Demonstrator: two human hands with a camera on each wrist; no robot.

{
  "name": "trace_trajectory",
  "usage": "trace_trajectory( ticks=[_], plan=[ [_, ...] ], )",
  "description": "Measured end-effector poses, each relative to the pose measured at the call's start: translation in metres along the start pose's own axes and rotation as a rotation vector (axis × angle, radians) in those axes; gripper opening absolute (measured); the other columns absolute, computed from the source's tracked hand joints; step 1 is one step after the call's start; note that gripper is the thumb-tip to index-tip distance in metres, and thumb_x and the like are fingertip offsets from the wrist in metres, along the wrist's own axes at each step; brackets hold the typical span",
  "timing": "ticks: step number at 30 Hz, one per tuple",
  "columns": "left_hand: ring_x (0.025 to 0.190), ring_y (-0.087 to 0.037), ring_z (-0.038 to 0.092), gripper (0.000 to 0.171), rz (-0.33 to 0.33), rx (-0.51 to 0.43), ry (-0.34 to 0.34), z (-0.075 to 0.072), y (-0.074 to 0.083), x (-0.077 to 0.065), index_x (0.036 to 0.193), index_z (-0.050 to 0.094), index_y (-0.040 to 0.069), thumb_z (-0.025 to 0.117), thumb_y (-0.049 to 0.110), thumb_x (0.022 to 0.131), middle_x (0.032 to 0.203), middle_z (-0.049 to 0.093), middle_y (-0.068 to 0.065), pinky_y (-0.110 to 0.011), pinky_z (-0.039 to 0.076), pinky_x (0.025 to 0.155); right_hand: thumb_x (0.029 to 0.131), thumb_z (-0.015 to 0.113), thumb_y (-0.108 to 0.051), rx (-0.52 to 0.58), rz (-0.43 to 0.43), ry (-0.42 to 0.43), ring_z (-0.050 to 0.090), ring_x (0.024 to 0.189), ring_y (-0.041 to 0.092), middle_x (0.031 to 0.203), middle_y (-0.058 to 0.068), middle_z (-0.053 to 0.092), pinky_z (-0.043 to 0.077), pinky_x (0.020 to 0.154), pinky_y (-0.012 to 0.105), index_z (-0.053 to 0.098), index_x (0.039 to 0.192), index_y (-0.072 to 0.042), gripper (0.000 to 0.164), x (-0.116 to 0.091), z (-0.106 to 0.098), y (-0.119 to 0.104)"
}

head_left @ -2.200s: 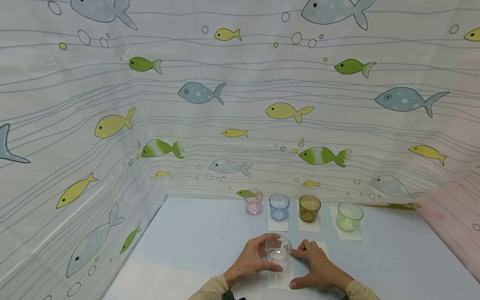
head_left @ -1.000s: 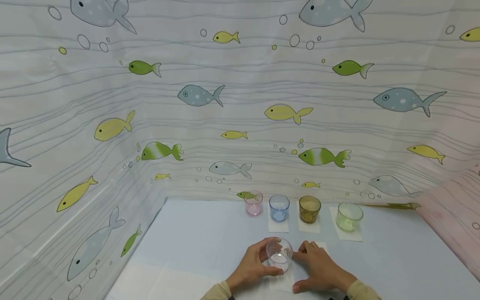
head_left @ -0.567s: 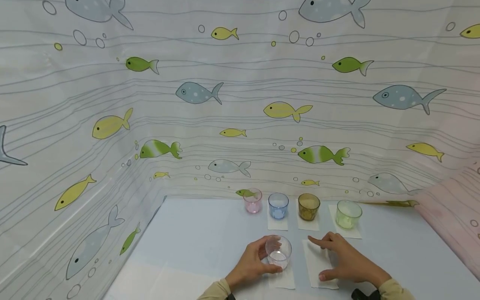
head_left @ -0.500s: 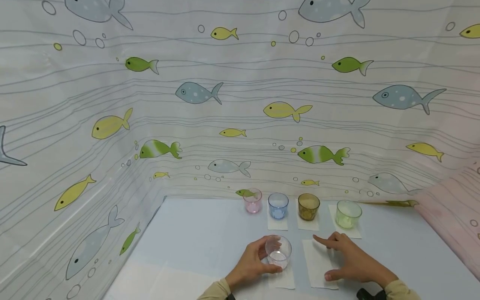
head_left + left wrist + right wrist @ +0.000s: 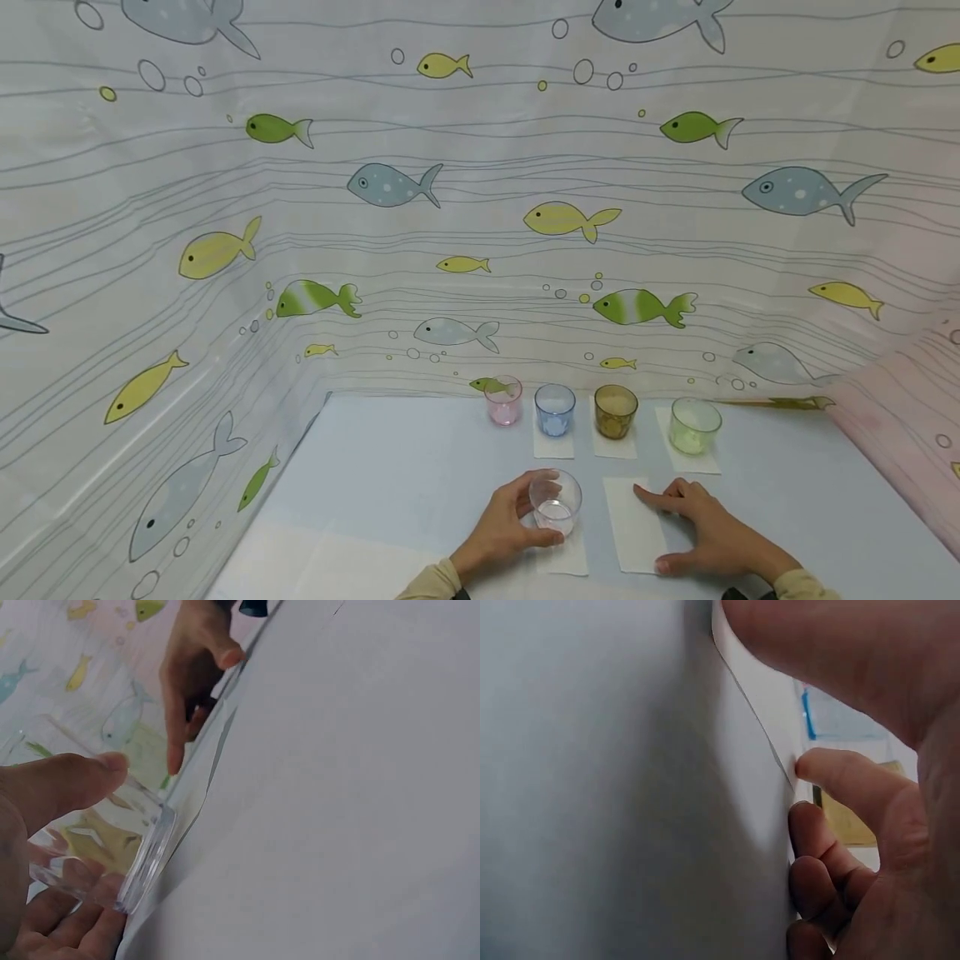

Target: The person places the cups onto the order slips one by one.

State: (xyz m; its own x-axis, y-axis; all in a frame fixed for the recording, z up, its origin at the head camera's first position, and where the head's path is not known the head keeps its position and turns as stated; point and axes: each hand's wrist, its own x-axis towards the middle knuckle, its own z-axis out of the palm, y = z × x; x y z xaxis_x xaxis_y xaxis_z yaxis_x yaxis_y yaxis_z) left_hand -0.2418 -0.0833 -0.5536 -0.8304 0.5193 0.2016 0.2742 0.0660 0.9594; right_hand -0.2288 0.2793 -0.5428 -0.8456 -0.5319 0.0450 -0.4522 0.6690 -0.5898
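In the head view my left hand (image 5: 501, 527) grips a clear tumbler (image 5: 556, 507), thumb on the near side and fingers round the far side. The tumbler stands upright on a white paper napkin (image 5: 567, 561). The left wrist view shows the tumbler's thick base (image 5: 146, 862) at the surface. My right hand (image 5: 712, 533) is over the right edge of a second napkin (image 5: 632, 525). Its index finger is stretched out onto the napkin's upper part, and its thumb rests at the lower right corner. The other fingers are bent and hold nothing.
Along the back of the white table (image 5: 390, 467) stand a pink tumbler (image 5: 503, 408), a blue tumbler (image 5: 555, 417), an amber tumbler (image 5: 615, 421) and a green tumbler (image 5: 693, 433). The blue, amber and green ones have napkins under them. A fish-print curtain (image 5: 480, 192) surrounds the table.
My right hand has moved right, away from the clear tumbler's side, to the right edge of the second napkin, now more exposed. My left hand keeps holding the tumbler in place.
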Motion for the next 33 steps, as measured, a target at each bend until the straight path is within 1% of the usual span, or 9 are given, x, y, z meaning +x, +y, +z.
trace_trajectory(
  ticks=[5, 9, 14, 18, 22, 26, 29, 30, 33],
  plan=[
    [0.131, -0.031, 0.066, 0.081, 0.005, 0.034, -0.008, 0.001, 0.001, 0.001, 0.149, 0.054, 0.007, 0.092, 0.004, 0.078, 0.138, 0.068, -0.023, -0.023, 0.048, 0.115, 0.078, 0.088, -0.059, -0.042, -0.007, 0.004, 0.034, 0.096, 0.002, 0.108, -0.006, 0.046, 0.034, 0.076, 0.024, 0.052, 0.158, -0.026, 0.095, -0.002, 0.0, -0.001],
    [0.135, -0.031, 0.064, 0.096, 0.011, 0.074, -0.019, 0.0, 0.001, 0.001, 0.158, 0.044, 0.008, 0.095, 0.007, 0.076, 0.142, 0.066, -0.02, -0.026, 0.046, 0.118, 0.077, 0.089, -0.058, -0.056, -0.026, 0.025, 0.034, 0.096, 0.002, 0.109, -0.007, 0.047, 0.034, 0.075, 0.024, 0.053, 0.158, -0.026, 0.094, -0.002, 0.0, -0.003],
    [0.144, -0.037, 0.054, 0.108, 0.031, 0.005, -0.057, -0.007, 0.003, 0.0, 0.166, 0.029, 0.011, 0.093, 0.009, 0.079, 0.152, 0.055, -0.024, -0.027, 0.043, 0.121, 0.076, 0.09, -0.06, -0.063, 0.002, 0.031, 0.034, 0.097, 0.001, 0.109, -0.008, 0.047, 0.036, 0.077, 0.024, 0.053, 0.157, -0.027, 0.095, -0.001, 0.001, -0.003],
    [0.143, -0.041, 0.054, 0.094, 0.09, -0.054, -0.024, -0.016, 0.005, -0.001, 0.163, 0.033, 0.012, 0.088, 0.013, 0.086, 0.152, 0.052, -0.031, -0.028, 0.044, 0.121, 0.076, 0.09, -0.059, -0.025, 0.063, -0.009, 0.035, 0.097, 0.003, 0.108, -0.006, 0.047, 0.036, 0.078, 0.024, 0.053, 0.158, -0.027, 0.096, -0.002, 0.0, -0.003],
    [0.131, -0.048, 0.061, 0.07, 0.17, -0.069, 0.105, -0.03, 0.009, 0.001, 0.154, 0.045, 0.003, 0.078, 0.008, 0.093, 0.143, 0.056, -0.039, -0.047, 0.053, 0.114, 0.075, 0.092, -0.057, 0.005, 0.102, -0.034, 0.036, 0.098, 0.006, 0.108, -0.004, 0.047, 0.036, 0.079, 0.024, 0.052, 0.158, -0.026, 0.097, -0.002, -0.001, -0.004],
    [0.119, -0.049, 0.066, 0.053, 0.23, 0.014, 0.333, -0.045, 0.015, 0.006, 0.143, 0.055, -0.004, 0.074, 0.002, 0.094, 0.129, 0.064, -0.038, -0.055, 0.059, 0.103, 0.073, 0.093, -0.056, 0.009, 0.125, -0.04, 0.037, 0.099, 0.007, 0.109, -0.004, 0.048, 0.037, 0.08, 0.024, 0.052, 0.158, -0.026, 0.098, -0.001, -0.001, -0.005],
    [0.118, -0.043, 0.068, 0.048, 0.221, 0.104, 0.543, -0.059, 0.02, 0.013, 0.138, 0.06, -0.002, 0.077, 0.004, 0.093, 0.124, 0.071, -0.027, -0.047, 0.06, 0.102, 0.072, 0.093, -0.057, 0.007, 0.138, -0.043, 0.037, 0.1, 0.008, 0.109, -0.004, 0.048, 0.038, 0.081, 0.025, 0.052, 0.158, -0.028, 0.1, 0.0, 0.0, -0.005],
    [0.12, -0.041, 0.067, 0.049, 0.215, 0.13, 0.601, -0.064, 0.02, 0.015, 0.137, 0.06, -0.001, 0.079, 0.006, 0.092, 0.125, 0.071, -0.025, -0.049, 0.059, 0.104, 0.072, 0.093, -0.058, 0.001, 0.136, -0.041, 0.037, 0.1, 0.008, 0.109, -0.004, 0.048, 0.038, 0.081, 0.025, 0.052, 0.159, -0.028, 0.101, 0.0, 0.0, -0.005],
    [0.132, -0.038, 0.06, 0.058, 0.179, 0.228, 0.713, -0.082, 0.018, 0.026, 0.142, 0.056, 0.002, 0.082, 0.015, 0.092, 0.136, 0.065, -0.019, -0.055, 0.051, 0.112, 0.072, 0.092, -0.06, -0.009, 0.127, -0.036, 0.037, 0.1, 0.008, 0.109, -0.004, 0.048, 0.038, 0.081, 0.025, 0.051, 0.159, -0.028, 0.101, -0.001, 0.0, -0.005]
  ],
)
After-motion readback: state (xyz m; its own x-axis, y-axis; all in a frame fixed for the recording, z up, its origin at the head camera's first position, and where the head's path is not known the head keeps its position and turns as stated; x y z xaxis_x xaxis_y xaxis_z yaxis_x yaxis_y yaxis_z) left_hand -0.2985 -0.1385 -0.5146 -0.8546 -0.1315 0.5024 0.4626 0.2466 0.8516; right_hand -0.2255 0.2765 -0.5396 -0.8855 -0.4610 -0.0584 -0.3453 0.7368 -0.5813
